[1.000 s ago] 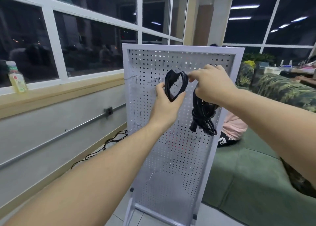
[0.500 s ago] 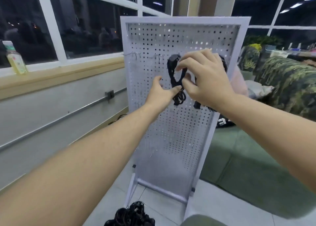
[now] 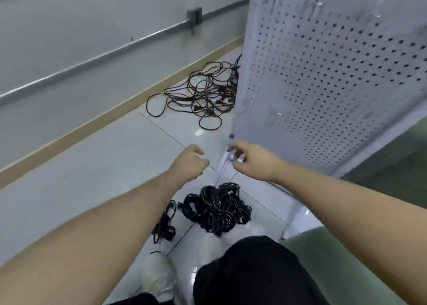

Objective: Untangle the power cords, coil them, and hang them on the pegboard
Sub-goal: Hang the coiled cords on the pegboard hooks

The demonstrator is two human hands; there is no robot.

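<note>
I look down at the floor. A dense pile of black power cords [image 3: 217, 209] lies on the tiles just below my hands. A smaller black cord [image 3: 164, 224] lies to its left. A loose tangle of thin black cords [image 3: 203, 92] sprawls farther off by the wall. The white pegboard [image 3: 323, 73] stands at the right; its upper part with the hung cords is out of view. My left hand [image 3: 189, 163] and my right hand [image 3: 251, 161] hover above the pile with fingers loosely curled, holding nothing.
A grey wall with a metal conduit [image 3: 104, 53] and a wooden baseboard runs along the left. My shoe [image 3: 159, 279] and dark trouser leg [image 3: 249, 272] are at the bottom. A green sofa edge [image 3: 346, 270] lies at the right.
Both hands let go of the black cord coil on the pegboard and dropped toward the floor. My view swung down from the pegboard top to the cord pile.
</note>
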